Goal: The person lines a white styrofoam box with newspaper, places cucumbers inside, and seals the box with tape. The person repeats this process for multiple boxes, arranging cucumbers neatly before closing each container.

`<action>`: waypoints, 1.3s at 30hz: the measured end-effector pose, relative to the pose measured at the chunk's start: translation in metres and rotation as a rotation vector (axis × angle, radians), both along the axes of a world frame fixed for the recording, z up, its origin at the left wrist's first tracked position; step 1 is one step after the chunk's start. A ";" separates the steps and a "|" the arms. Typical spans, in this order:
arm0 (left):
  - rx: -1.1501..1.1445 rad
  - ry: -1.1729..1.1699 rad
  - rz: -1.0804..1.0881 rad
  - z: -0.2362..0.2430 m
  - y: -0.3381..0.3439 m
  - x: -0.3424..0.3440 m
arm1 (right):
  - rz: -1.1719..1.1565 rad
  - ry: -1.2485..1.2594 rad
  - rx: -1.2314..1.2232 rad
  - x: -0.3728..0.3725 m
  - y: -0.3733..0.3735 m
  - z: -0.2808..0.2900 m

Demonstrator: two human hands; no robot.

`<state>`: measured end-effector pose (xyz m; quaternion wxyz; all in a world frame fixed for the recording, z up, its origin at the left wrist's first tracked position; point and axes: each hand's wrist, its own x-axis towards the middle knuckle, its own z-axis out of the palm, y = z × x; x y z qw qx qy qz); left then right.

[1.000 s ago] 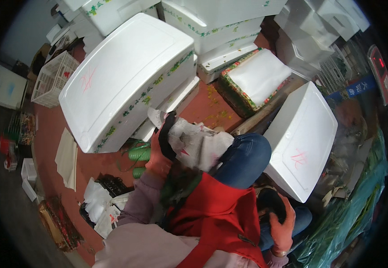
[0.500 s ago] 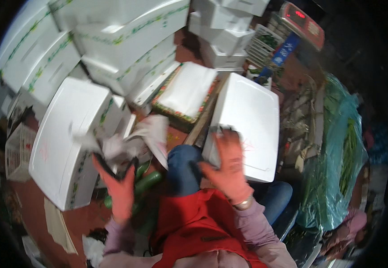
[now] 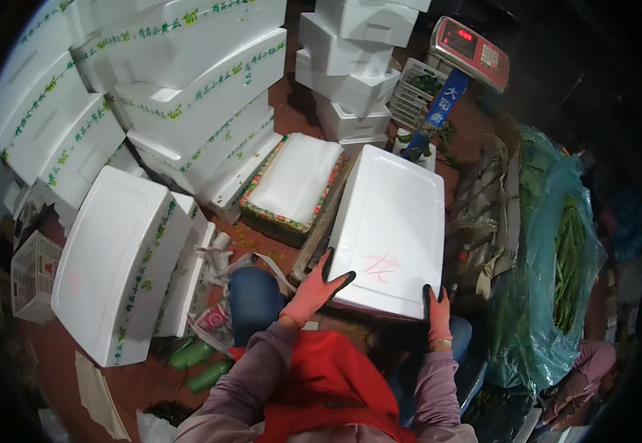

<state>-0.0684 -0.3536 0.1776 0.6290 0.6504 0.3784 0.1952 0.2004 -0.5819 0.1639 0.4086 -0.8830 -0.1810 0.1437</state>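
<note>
A closed white foam box with a pink scrawl on its lid stands in front of my knees. My left hand, in an orange glove with black fingertips, grips its near left corner, thumb on the lid. At the near right corner my right hand, gloved alike, holds the box's edge, its fingers partly hidden along the side. A crumpled plastic bag with pink print lies left of my left knee, next to several green cucumbers on the floor.
Another lidded foam box stands at left, before tall stacks of foam boxes. A flowered carton lies beyond. A scale with a red display stands at far right; a blue plastic bag of green stalks lies at right. Another person's sleeve shows lower right.
My left hand has moved right, from beside the plastic bag to the foam box's near left corner. My right hand has come off the lid's middle to the near right corner.
</note>
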 end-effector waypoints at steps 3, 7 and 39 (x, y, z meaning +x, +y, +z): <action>-0.115 -0.281 -0.045 0.008 -0.005 -0.005 | 0.046 0.104 0.146 0.000 -0.003 0.006; 0.162 0.056 -0.028 0.051 -0.020 -0.010 | 0.105 -0.020 0.086 -0.014 -0.014 0.061; -0.836 1.350 1.648 -0.202 -0.396 -0.495 | 1.449 0.232 -0.130 -0.334 0.039 0.160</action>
